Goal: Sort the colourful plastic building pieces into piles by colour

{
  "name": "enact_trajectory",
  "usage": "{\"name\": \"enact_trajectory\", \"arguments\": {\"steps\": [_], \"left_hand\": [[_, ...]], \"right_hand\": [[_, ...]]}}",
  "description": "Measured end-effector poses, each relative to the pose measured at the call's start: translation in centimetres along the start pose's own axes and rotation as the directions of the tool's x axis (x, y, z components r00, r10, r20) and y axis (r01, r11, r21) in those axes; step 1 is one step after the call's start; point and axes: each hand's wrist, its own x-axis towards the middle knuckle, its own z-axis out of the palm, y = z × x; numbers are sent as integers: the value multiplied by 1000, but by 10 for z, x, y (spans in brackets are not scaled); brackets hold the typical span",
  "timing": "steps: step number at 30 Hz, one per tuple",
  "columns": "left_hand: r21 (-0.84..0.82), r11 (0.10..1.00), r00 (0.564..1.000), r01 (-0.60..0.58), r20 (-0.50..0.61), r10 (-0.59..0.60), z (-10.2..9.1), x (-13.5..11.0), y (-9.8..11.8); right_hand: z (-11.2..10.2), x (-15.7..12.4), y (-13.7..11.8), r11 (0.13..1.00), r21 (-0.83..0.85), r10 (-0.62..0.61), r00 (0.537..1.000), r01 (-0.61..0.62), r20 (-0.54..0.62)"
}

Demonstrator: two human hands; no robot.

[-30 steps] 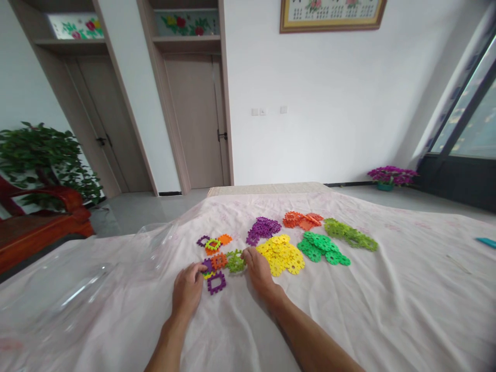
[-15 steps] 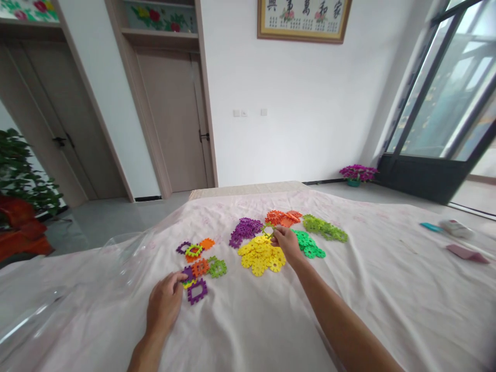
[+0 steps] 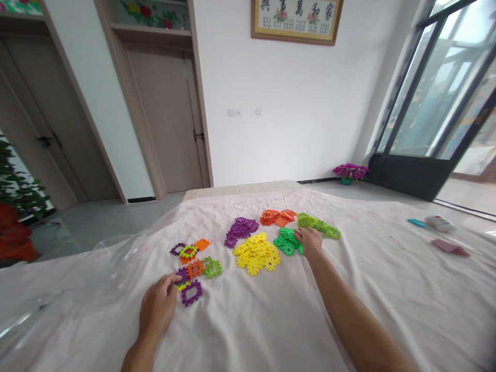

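My left hand (image 3: 158, 305) is at a small stack on the cloth, its closed fingertips on a purple notched plastic building piece (image 3: 182, 275). Yellow and green edges show under that piece. Around it lie a purple square frame piece (image 3: 191, 293), an orange square piece (image 3: 195, 268) and light green pieces (image 3: 212, 267). My right hand (image 3: 310, 240) is over the right side of the green disc pile (image 3: 285, 241), fingers pinched together, just in front of the light green pile (image 3: 320, 226). Whatever those fingers hold is hidden.
Yellow flower-shaped discs (image 3: 256, 254), purple pieces (image 3: 241, 230) and orange pieces (image 3: 277, 217) lie in piles mid-table. More loose frames (image 3: 188, 251) are behind my left hand. Clear plastic wrapping (image 3: 112, 258) lies at left; a white packet (image 3: 440, 223) and pink item (image 3: 450, 247) at right.
My right hand has moved right, from above the yellow pile with a light green square piece to the green piles; that piece no longer shows. My left hand stays at its stack.
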Motion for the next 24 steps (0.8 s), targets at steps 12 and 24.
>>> {"name": "enact_trajectory", "arguments": {"steps": [12, 24], "left_hand": [[-4, 1000, 1000, -27, -16, 27, -7, -2, 9], [18, 999, 998, -50, -37, 51, -6, -2, 8]], "right_hand": [[84, -170, 30, 565, -301, -212, 488, 768, 847], [115, -248, 51, 132, -261, 15, 261, 956, 965]]}}
